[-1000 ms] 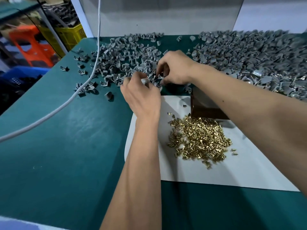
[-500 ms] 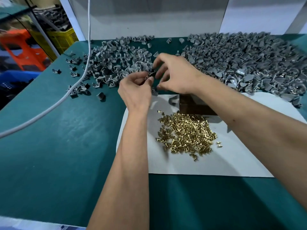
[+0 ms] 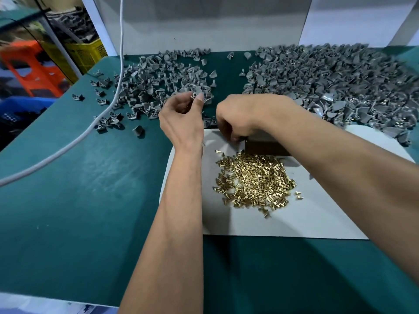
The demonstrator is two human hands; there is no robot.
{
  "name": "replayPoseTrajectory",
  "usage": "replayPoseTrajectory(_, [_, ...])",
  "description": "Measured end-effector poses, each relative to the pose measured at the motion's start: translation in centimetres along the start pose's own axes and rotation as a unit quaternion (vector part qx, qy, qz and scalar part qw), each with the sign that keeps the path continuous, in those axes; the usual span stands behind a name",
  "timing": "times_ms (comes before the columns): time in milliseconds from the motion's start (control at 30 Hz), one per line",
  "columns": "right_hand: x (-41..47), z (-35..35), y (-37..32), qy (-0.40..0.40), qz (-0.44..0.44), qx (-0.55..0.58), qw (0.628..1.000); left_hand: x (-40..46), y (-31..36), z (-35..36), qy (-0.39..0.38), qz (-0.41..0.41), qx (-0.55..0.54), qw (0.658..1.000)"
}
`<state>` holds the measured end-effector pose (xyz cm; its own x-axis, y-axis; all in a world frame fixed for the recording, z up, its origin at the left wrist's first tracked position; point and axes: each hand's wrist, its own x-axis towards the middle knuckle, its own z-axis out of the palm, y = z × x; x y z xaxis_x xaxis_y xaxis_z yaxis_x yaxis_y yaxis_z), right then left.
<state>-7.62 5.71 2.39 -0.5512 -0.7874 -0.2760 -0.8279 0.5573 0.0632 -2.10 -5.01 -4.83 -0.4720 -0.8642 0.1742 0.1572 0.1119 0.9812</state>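
Note:
My left hand (image 3: 181,118) is raised just in front of the left pile of grey plastic parts (image 3: 156,85) and pinches one small grey part (image 3: 196,95) between thumb and fingertips. My right hand (image 3: 243,117) is lower, fingers curled down at the far edge of the white sheet (image 3: 294,218), beside a dark brown block (image 3: 265,148). What its fingertips hold is hidden. A heap of small brass rivets (image 3: 256,180) lies on the sheet below that hand.
A much larger pile of grey parts (image 3: 335,87) fills the back right of the green table (image 3: 79,189). A white cable (image 3: 108,105) crosses the left side. A yellow crate (image 3: 84,53) and an orange stool (image 3: 34,69) stand beyond the table's left edge.
My right hand has dropped from the grey part down to the edge of the white sheet by the brown block. My left hand keeps the grey part pinched and has lifted slightly.

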Motion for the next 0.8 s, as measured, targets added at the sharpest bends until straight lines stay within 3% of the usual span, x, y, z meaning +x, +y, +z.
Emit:
replayPoseTrajectory(133, [-1.3, 0.2, 0.4, 0.094, -0.013, 0.060, 0.994, -0.9, 0.4, 0.4, -0.091, -0.028, -0.121, 0.988])
replayPoseTrajectory(267, [-5.2, 1.4, 2.5, 0.251, 0.032, 0.206, 0.945, -2.5, 1.4, 1.4, -0.169, -0.014, -0.186, 0.968])
replayPoseTrajectory(367, [-8.6, 3.4, 4.0, 0.334, 0.081, 0.314, 0.885, -3.8, 1.9, 2.2, -0.234, -0.009, -0.186, 0.954])
replayPoseTrajectory(533, [-11.6, 6.4, 5.3, 0.431, 0.128, 0.380, 0.809, -5.5, 2.2, 2.9, -0.351, 0.005, -0.136, 0.926])
replayPoseTrajectory(800, [-12.3, 7.8, 4.0, 0.519, 0.101, 0.391, 0.753, -6.3, 2.6, 2.6, -0.446, 0.021, -0.110, 0.888])
